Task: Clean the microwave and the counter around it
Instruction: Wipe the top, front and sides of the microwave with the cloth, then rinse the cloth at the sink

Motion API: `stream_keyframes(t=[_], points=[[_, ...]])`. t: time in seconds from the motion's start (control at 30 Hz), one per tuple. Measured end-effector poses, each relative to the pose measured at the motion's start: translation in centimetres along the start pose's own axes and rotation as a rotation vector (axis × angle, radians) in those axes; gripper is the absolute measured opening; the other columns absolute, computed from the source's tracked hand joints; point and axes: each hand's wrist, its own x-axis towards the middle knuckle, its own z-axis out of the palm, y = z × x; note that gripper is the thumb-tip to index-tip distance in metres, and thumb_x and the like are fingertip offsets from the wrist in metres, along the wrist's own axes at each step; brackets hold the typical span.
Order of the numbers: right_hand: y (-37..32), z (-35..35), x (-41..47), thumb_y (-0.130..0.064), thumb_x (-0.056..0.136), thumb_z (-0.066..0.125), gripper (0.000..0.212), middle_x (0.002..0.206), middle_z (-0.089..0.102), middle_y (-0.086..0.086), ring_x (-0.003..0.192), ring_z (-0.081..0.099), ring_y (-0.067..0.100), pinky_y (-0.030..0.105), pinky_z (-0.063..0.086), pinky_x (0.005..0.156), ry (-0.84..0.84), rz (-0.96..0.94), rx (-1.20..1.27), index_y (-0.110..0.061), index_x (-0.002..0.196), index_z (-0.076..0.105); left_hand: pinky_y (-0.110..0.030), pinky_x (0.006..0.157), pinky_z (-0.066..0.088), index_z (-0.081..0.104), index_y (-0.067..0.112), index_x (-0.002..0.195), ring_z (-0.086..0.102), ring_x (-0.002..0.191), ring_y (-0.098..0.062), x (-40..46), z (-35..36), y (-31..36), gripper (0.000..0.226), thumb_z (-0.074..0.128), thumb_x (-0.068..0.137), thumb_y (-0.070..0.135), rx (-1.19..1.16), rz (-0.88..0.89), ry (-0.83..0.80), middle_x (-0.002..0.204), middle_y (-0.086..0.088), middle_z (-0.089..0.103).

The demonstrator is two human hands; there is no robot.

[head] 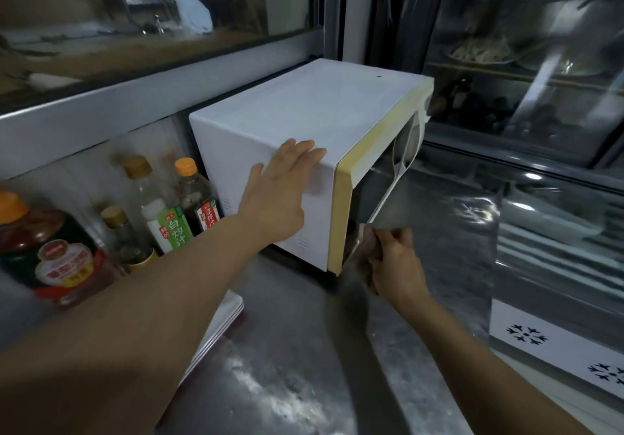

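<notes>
The white microwave (pixel 304 137) sits on the steel worktop (pixel 304 367), door open; left hand (pixel 277 194) lies on its top corner, fingers straight; right hand (pixel 393 259) grips a cloth (pixel 366 242) at the door's lower edge; sauce bottles (pixel 169 205) stand beside

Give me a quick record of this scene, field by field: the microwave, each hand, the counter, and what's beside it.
microwave: white microwave with a yellowed front frame, door swung open
left hand: left hand flat on the microwave's top left edge, fingers straight
right hand: right hand grips a cloth at the door's lower edge
counter: steel counter, smeared
beside it: sauce bottles left of the microwave
</notes>
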Motion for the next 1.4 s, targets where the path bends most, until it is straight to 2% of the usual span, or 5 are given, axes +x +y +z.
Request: stream_keyframes(t=[0.5, 0.83, 1.07, 1.23, 1.4], points=[[-2.3, -10.9, -7.1, -0.011, 0.079, 0.067, 0.035, 0.104, 0.058, 0.005, 0.094, 0.055, 0.02, 0.022, 0.036, 0.075, 0.078, -0.02, 0.163, -0.017, 0.114, 0.06, -0.046, 0.117, 0.014, 0.005, 0.024, 0.15, 0.003, 0.146, -0.018, -7.1, -5.5, 5.1, 0.085, 0.058, 0.085, 0.016, -0.146, -0.125, -0.41, 0.159, 0.002, -0.003], [-5.8, -16.9, -18.3, -0.022, 0.081, 0.071, 0.022, 0.085, 0.064, -0.01, 0.086, 0.064, 0.014, 0.041, 0.056, 0.081, 0.158, 0.137, 0.432, -0.023, 0.099, 0.059, -0.026, 0.095, 0.041, 0.051, 0.023, 0.122, 0.051, 0.114, -0.013, -15.9, -11.4, 10.8, 0.042, 0.063, 0.085, 0.039, -0.56, -0.051, -0.33, 0.129, 0.003, 0.055], [-7.1, -20.0, -25.0, -0.016, 0.084, 0.067, 0.016, 0.083, 0.064, -0.003, 0.078, 0.063, 0.013, 0.041, 0.057, 0.076, 0.178, 0.116, 0.568, -0.026, 0.084, 0.055, -0.026, 0.083, 0.044, 0.057, 0.017, 0.119, 0.059, 0.096, -0.015, -19.8, -14.0, 16.9, 0.038, 0.066, 0.085, 0.033, -0.729, -0.042, -0.331, 0.112, -0.003, 0.064], [-6.2, -22.5, -28.4, -0.016, 0.087, 0.064, 0.015, 0.084, 0.062, -0.005, 0.078, 0.061, 0.01, 0.028, 0.054, 0.067, 0.168, 0.134, 0.633, -0.019, 0.098, 0.056, -0.035, 0.08, 0.049, 0.059, 0.022, 0.071, 0.061, 0.083, -0.019, -21.4, -14.7, 20.8, 0.016, 0.068, 0.083, 0.02, -0.703, -0.004, -0.276, 0.078, -0.001, 0.064], [-2.6, -25.6, -31.3, -0.012, 0.087, 0.063, 0.022, 0.078, 0.054, -0.005, 0.077, 0.058, 0.013, 0.034, 0.054, 0.075, 0.127, 0.201, 0.653, -0.014, 0.106, 0.054, -0.027, 0.065, 0.04, 0.051, 0.02, 0.078, 0.053, 0.082, -0.016, -21.2, -15.4, 25.2, 0.014, 0.059, 0.088, 0.015, -0.774, -0.016, -0.265, 0.084, -0.001, 0.057]])
